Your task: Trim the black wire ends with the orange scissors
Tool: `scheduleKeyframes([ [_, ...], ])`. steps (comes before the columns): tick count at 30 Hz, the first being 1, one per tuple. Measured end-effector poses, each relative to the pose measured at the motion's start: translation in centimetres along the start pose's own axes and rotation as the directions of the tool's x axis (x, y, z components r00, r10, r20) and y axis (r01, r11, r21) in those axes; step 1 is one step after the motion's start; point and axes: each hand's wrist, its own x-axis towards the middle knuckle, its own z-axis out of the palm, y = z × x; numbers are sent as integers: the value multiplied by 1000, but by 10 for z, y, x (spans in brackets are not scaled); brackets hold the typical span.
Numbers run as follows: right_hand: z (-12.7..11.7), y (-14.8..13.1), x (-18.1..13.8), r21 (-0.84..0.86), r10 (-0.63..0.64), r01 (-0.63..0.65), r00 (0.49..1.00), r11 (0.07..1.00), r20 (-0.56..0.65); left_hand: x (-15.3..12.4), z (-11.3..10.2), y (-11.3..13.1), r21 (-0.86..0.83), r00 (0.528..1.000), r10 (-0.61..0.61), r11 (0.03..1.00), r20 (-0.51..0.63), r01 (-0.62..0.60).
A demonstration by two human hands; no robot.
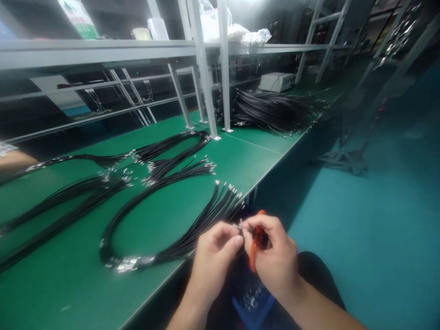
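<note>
While pinching an apparent cable tip (240, 224) between left hand (213, 253) and right hand (277, 253), seemingly preparing it, hold right-palmed orange-handled scissors (253, 255) clear.

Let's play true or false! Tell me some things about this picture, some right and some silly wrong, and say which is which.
1. The right hand holds a tool with orange handles. True.
2. The left hand lies flat on the table. False: its thumb and fingers are pinched together, close to the right hand.
3. A bundle of black cables curves round on the table. True.
4. The table top is red. False: it is green.
5. The floor is bright yellow. False: it looks blue-green.
6. There is more than one bundle of cables on the table. True.
</note>
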Motion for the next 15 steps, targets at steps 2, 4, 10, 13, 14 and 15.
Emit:
scheduleKeyframes([
  [2,2,1,-2,-91,-126,123,991,988,-32,-2,1,-2,-23,1000,14,1000,-27,-15],
  [4,2,3,-5,-148,-181,172,982,974,-52,-3,2,-4,-49,997,27,998,-68,-30],
  [10,-14,2,-22,-49,76,-73,995,996,69,-2,-4,-10,-87,986,52,994,-160,-66],
  [13,-23,-10,-27,132,366,-420,879,898,307,1,-6,-11,-78,978,81,992,-193,-97],
  [14,-24,-13,-27,172,455,-549,801,818,389,2,-5,-11,-74,974,91,991,-205,-108],
  [15,-25,-17,-25,201,526,-661,715,723,460,2,-5,-12,-67,972,101,991,-214,-118],
])
